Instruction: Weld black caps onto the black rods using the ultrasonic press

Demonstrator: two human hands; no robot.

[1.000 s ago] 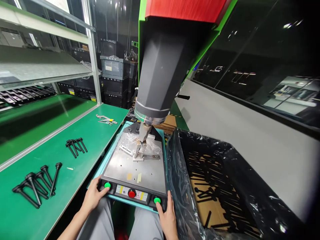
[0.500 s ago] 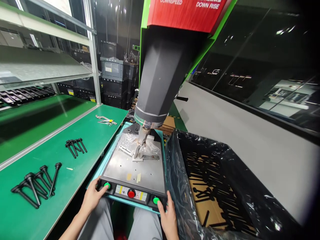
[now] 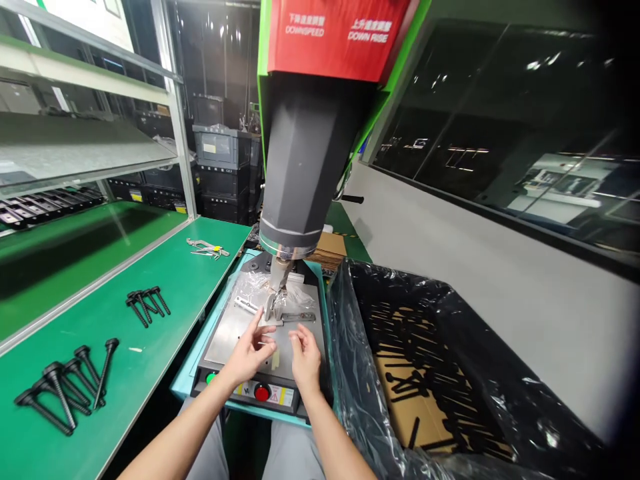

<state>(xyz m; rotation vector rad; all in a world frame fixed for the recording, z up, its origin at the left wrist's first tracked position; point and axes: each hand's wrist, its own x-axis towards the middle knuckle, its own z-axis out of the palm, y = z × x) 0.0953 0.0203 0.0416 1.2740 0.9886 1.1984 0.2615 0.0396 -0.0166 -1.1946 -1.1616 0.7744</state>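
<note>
My left hand [image 3: 249, 355] is over the front of the machine's metal plate [image 3: 220, 343], its index finger stretched toward the small metal fixture [image 3: 273, 313] and its other fingers bent but apart. It seems to hold nothing. To its right, my right hand [image 3: 306, 360] hovers over the same plate with fingers loosely curled, and nothing shows in them. Above the fixture stands the welding horn [image 3: 281, 272] of the press head [image 3: 300, 167]. Clear plastic film [image 3: 250, 283] lies around the fixture. A green button [image 3: 211, 378] and a red button [image 3: 262, 392] show on the front panel.
Black threaded bolt-like parts [image 3: 63, 383] lie in two groups on the green bench [image 3: 165, 347] at left, with pliers [image 3: 207, 248] farther back. A plastic-lined bin [image 3: 450, 293] of similar black parts stands at right. Stacked crates [image 3: 223, 163] are behind.
Both hands have left the two green buttons at the panel's corners and moved forward and inward over the plate, toward the fixture. The head view has shifted slightly.
</note>
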